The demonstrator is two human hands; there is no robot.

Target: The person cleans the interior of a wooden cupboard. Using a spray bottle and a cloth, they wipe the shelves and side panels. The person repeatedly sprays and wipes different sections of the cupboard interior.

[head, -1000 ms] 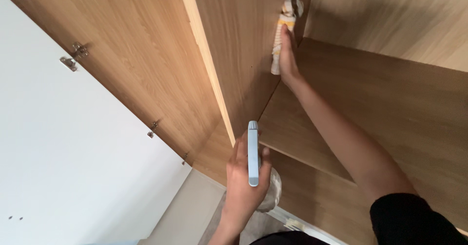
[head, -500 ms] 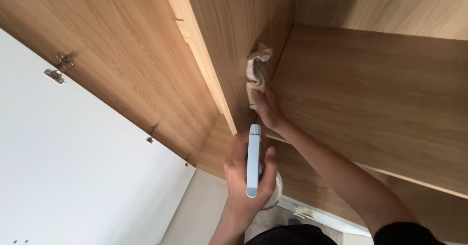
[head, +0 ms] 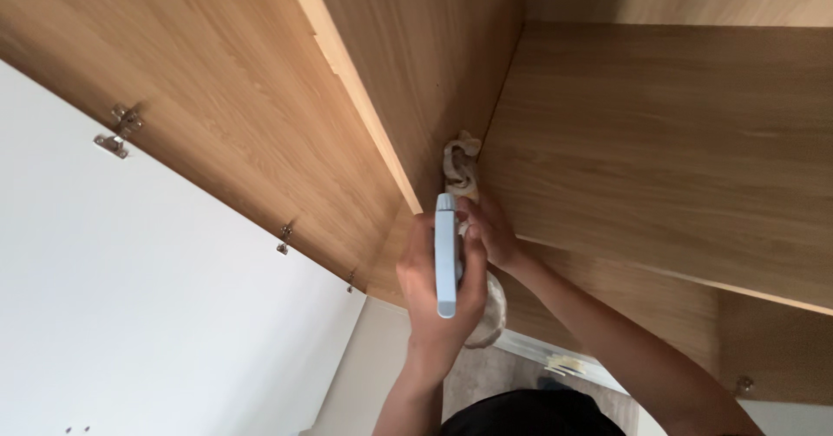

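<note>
The head view shows the right hand pressing a crumpled cream cloth into the wooden cabinet's inner corner, while the left hand grips a pale blue spray bottle so close that the hands could knock together and loosen the bottle.

The left hand wraps around a spray bottle, so only the light blue top and a bit of the pale round body show. What is inside the bottle cannot be told. The bottle and the left hand stand in front of the right hand, and its fingers are mostly hidden. The cloth is bunched in the corner of the wooden cupboard wall; its lower part is hidden, so the grip on it is unclear. Both arms are cut off at the bottom edge. The small things on the floor are too tiny to name.
</note>
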